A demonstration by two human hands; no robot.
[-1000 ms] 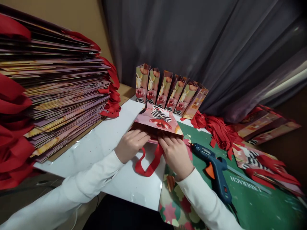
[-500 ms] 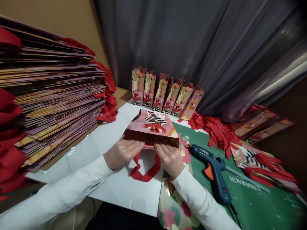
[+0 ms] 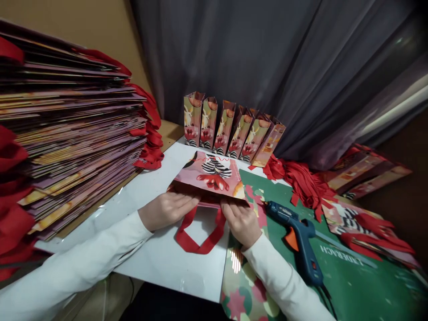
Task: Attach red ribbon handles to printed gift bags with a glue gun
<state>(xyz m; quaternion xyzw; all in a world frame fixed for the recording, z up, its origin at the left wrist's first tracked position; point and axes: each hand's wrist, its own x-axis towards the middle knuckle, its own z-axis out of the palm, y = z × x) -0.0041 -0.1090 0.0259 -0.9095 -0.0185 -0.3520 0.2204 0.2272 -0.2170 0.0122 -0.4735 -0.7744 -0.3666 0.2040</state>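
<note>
A pink paper gift bag (image 3: 214, 174) with a zebra-striped bow and red flower print lies before me, its mouth facing me. My left hand (image 3: 169, 208) grips the left side of the mouth, fingers tucked under the top panel. At the right side, my right hand (image 3: 241, 219) holds the mouth the same way. Both sets of fingertips and the thumbs are hidden by the bag. Between the hands, a red ribbon handle (image 3: 199, 249) loops out onto the white board (image 3: 160, 263).
Flat bags in a tall stack (image 3: 80, 133) rise at left. Several upright bags (image 3: 224, 127) line the back. On the green sheet (image 3: 347, 285) lies a blue glue gun (image 3: 302, 240) with its cord. Red ribbons (image 3: 306, 183) are heaped behind it, and more bags (image 3: 364, 169) stand at right.
The bag's mouth has become lower and flatter. My hands have moved slightly apart, and the ribbon loop lies more widely spread.
</note>
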